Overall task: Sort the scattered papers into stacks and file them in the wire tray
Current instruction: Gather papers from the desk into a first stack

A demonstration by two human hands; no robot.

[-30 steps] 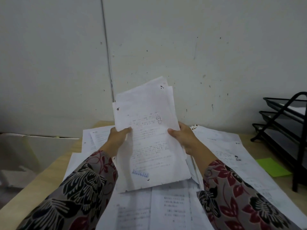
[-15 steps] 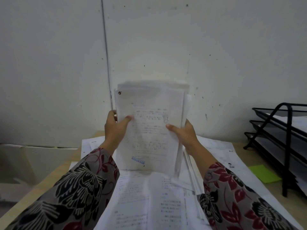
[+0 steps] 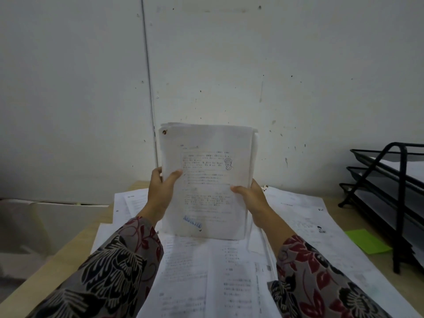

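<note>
White sheaf: a stack of papers [image 3: 206, 180] stands upright, its lower edge just above the loose sheets; a blue stamp shows near its bottom left, a dark punch hole at its top left.
Change: a second ago the sheets were fanned and tilted, corners splayed; now the edges line up almost square, with only a few back sheets proud at the right. The view has also swung, so more of the tray shows.
Meaning: I judge this stack close to squared and nearly ready for filing.
Left hand [image 3: 160, 193]: closed on the stack's left edge, thumb across the front page, the other fingers [image 3: 157, 174] wrapped behind.
Right hand [image 3: 252, 198]: closed on the right edge, lower down than the left, thumb on the front, the rest behind the sheets.
Stack relative to the fingers: pinched between both hands, most of it rising above them.
Loose papers [image 3: 206, 271]: spread flat below and on both sides of the hands, overlapping, not yet sorted.
Tabletop [image 3: 75, 246]: pale wood, bare at the left beyond the left hand.
Green note [image 3: 367, 241]: flat to the right of the right hand, near the tray's foot.
Wire tray [image 3: 390, 191]: black, tiered, well apart to the right; paper already lies in an upper tier.
Wall [image 3: 229, 65]: pale and speckled, behind the stack.
</note>
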